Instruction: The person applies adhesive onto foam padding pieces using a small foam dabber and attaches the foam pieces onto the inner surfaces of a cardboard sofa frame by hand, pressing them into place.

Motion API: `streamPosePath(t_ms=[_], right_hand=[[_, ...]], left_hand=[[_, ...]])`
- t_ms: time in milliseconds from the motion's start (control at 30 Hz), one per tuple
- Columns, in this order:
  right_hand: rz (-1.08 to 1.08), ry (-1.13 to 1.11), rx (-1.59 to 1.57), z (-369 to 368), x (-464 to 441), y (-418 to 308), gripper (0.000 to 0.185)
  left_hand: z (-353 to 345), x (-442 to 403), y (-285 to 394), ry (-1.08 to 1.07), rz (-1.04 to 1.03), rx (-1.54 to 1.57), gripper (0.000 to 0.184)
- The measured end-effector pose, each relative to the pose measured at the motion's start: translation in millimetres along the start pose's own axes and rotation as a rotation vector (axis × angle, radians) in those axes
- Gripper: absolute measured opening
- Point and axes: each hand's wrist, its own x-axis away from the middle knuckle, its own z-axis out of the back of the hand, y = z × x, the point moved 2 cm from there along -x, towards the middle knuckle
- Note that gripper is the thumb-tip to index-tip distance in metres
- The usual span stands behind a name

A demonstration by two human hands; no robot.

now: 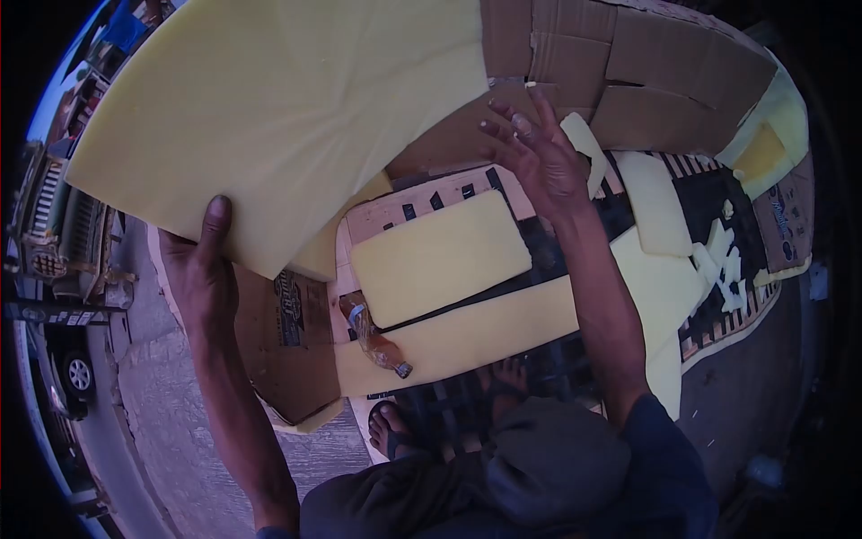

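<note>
My left hand (205,265) grips the lower edge of a large yellow foam sheet (278,108), its thumb lying on the near face. The sheet stands raised and slightly bowed across the upper left. My right hand (545,171) is up in the air with its fingers spread, apart from the sheet and in front of a cardboard backrest (664,58). Below, a rectangular foam block (440,260) lies on a seat frame with black webbing. A long foam strip (485,328) runs along the front of the seat, and a plastic bottle of brown liquid (373,340) rests partly on it.
More foam pieces (654,202) and small white scraps (725,260) lie on the right of the seat. A cardboard side panel (283,332) stands at the left. My sandalled feet (391,427) are on the webbing. Parked vehicles (76,373) are beyond the pavement.
</note>
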Motion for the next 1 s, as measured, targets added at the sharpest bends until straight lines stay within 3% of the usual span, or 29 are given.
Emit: streamPosePath(t_ms=[100,167,233,300,333,367,400,433,467,533,700,767,967,1000], right_hand=[[0.039,-0.029,0.15,-7.3,-64.8,7.8,0.102],[0.057,-0.118,0.645,-22.6,-102.3,21.5,0.116],[0.101,-0.103,0.656,-46.4,-126.8,39.9,0.109],[-0.012,-0.33,0.787,-70.0,-152.5,53.5,0.083],[-0.004,-0.346,0.782,-82.2,-157.3,63.9,0.083],[0.09,-0.207,0.903,-93.4,-160.6,72.3,0.07],[0.183,-0.061,1.017,-104.8,-160.1,77.0,0.059],[0.19,-0.069,1.013,-116.0,-159.2,82.3,0.059],[0.251,0.0,1.077,-127.0,-157.2,83.6,0.055],[0.339,0.086,1.113,-142.3,-159.7,94.0,0.047],[0.357,0.097,1.137,-149.9,-178.2,144.2,0.045],[0.123,0.159,1.097,-143.8,-186.2,160.2,0.051],[0.271,0.28,1.064,-149.1,-189.4,169.2,0.056],[0.271,0.278,1.063,-150.7,-191.1,168.7,0.056]], left_hand=[[39.9,-12.4,16.1,0.021,-0.038,-0.153,0.043],[55.0,-16.9,10.2,0.026,-0.054,-0.109,0.041],[56.6,-15.6,4.0,0.061,-0.084,-0.11,0.04],[59.3,-17.4,-6.7,0.175,-0.109,-0.309,0.039],[55.2,-19.1,-12.0,0.236,-0.195,-0.38,0.047],[44.9,-17.9,-11.0,0.25,-0.203,-0.385,0.047],[33.1,-15.3,-10.4,0.313,-0.164,-0.674,0.05],[26.3,-14.4,-9.6,0.373,-0.12,-0.961,0.053],[25.7,-14.3,-15.3,0.384,-0.125,-0.962,0.053],[24.9,-12.5,-36.4,0.249,-0.216,-1.333,0.055],[27.0,-5.9,-48.3,0.266,-0.132,-1.288,0.053],[29.1,-11.8,-49.2,0.251,-0.034,-1.275,0.053],[30.8,-35.7,-41.4,0.202,0.012,-1.278,0.048],[26.7,-39.1,-35.7,0.178,0.105,-1.296,0.051]])
